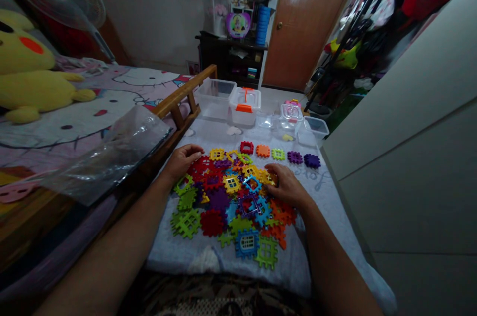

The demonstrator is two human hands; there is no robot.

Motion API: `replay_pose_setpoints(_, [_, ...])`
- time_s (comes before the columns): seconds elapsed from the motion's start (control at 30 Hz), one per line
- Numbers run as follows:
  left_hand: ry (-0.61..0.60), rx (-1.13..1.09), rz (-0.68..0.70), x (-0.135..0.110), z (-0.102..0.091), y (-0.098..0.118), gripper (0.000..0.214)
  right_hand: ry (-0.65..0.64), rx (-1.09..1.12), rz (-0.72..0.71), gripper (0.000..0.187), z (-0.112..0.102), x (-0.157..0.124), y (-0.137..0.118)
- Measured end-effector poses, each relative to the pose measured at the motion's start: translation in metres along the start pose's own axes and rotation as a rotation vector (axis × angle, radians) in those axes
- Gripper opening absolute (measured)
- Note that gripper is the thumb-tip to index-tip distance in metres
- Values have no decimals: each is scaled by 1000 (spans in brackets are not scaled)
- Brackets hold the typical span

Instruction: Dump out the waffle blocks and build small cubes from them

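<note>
A loose pile of interlocking plastic building tiles in several colours lies on the bed-like surface before me. At the pile's upper left edge is my left hand, its fingers loosely bent and apart beside red tiles. My right hand rests at the right edge, thumb and forefinger apart around a yellow tile; some of its fingers are hidden. Behind the pile runs a row of tiles: red, orange, light green, purple and dark blue.
Clear plastic boxes stand at the far end, among them an uncovered large bin and an orange-handled lidded box. A wooden rail runs along the left, with a plastic bag over it. A white cabinet borders the right.
</note>
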State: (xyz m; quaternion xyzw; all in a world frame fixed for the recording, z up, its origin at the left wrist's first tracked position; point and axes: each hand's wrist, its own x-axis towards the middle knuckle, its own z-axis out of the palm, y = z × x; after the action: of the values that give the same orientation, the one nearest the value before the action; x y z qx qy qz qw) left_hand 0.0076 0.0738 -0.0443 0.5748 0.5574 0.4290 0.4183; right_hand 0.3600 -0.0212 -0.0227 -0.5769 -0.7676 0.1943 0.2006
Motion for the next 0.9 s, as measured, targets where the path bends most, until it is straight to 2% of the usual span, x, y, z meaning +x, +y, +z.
replay_pose_setpoints(0.13, [62, 154, 59, 4, -7, 5, 40, 14, -11, -3, 47, 2, 0, 0])
replay_pose_setpoints(0.27, [90, 292, 177, 1, -7, 29, 39, 41, 9, -12, 53, 5, 2, -2])
replay_pose_setpoints(0.37, [-45, 373, 335, -9, 10, 60, 33, 101, 106, -29, 60, 7, 4, -2])
replay_pose_setpoints(0.47, [-303, 483, 497, -23, 40, 89, 28, 202, 195, -87, 65, 9, 5, -4])
replay_pose_setpoints(0.53, [-434, 546, 597, -31, 63, 102, 34, 265, 224, -122, 67, 9, 4, -6])
replay_pose_setpoints(0.63, [-559, 641, 646, -34, 93, 111, 57, 314, 256, -158, 70, 8, 3, -10])
replay_pose_setpoints(0.7, [-624, 673, 640, -31, 105, 112, 64, 315, 277, -167, 71, 7, 2, -12])
replay_pose_setpoints(0.9, [-690, 660, 600, -26, 112, 110, 53, 294, 334, -156, 72, 6, 1, -11])
